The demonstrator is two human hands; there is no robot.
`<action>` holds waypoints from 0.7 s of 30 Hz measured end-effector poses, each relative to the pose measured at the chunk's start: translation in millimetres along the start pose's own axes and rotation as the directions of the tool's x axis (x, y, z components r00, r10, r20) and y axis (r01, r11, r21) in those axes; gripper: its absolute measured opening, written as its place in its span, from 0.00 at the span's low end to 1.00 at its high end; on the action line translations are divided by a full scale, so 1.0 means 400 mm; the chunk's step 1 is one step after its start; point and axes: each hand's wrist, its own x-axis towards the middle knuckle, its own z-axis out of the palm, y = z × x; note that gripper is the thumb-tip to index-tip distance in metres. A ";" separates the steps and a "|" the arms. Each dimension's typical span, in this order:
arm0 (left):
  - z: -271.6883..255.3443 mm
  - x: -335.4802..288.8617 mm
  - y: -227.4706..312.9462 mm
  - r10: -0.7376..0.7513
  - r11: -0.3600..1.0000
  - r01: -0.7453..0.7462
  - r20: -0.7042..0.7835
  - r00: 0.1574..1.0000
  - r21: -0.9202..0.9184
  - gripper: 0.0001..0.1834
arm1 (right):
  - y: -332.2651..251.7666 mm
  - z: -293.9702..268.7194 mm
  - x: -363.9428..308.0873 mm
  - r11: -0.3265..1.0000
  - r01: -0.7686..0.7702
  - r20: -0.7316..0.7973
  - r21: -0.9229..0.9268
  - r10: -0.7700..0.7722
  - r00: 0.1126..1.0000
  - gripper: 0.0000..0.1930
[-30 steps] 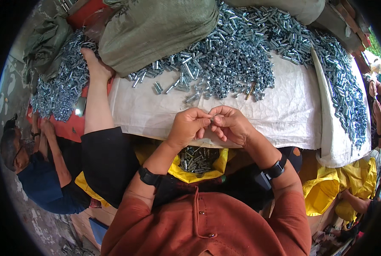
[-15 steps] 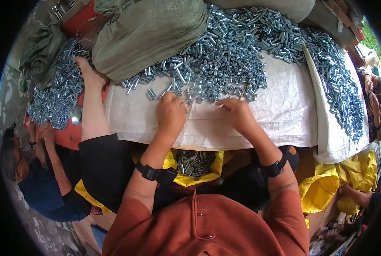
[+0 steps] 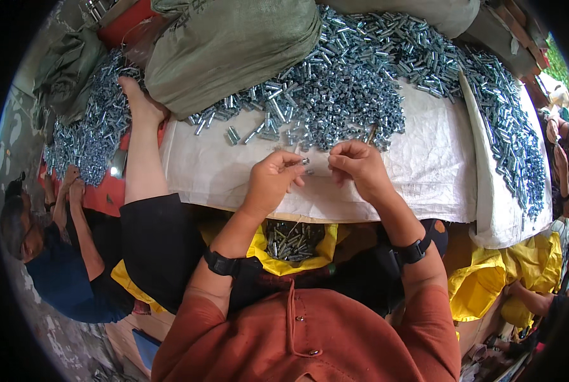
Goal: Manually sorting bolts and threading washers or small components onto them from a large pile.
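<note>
Nearest you, the bag (image 3: 291, 267) holds pieces (image 3: 294, 240), probably done; over the sheet (image 3: 427, 143), your left hand (image 3: 270, 183) has a part (image 3: 305, 162) in its grip, your right hand's (image 3: 363, 168) contents cannot be told, and beyond, a large heap (image 3: 345, 102) seemingly remains.

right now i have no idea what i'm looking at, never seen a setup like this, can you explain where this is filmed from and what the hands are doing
There is no machine here: these are a person's own bare hands. The camera sits on that person's head and looks down through a very wide lens, so straight edges bend near the rim.

In front lies a white sheet with a big heap of shiny metal pieces on it, beside a grey-green sack. A yellow bag below the sheet's near edge holds more pieces.

The left hand pinches a small metal piece. The right hand is close by, fingers curled; whether it holds anything is hard to tell.
</note>
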 end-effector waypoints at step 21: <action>0.029 -0.037 -0.003 -0.011 0.996 0.012 0.014 1.000 -0.085 0.08 | 0.010 0.062 -0.027 0.789 -0.275 0.229 0.550 0.174 0.958 0.07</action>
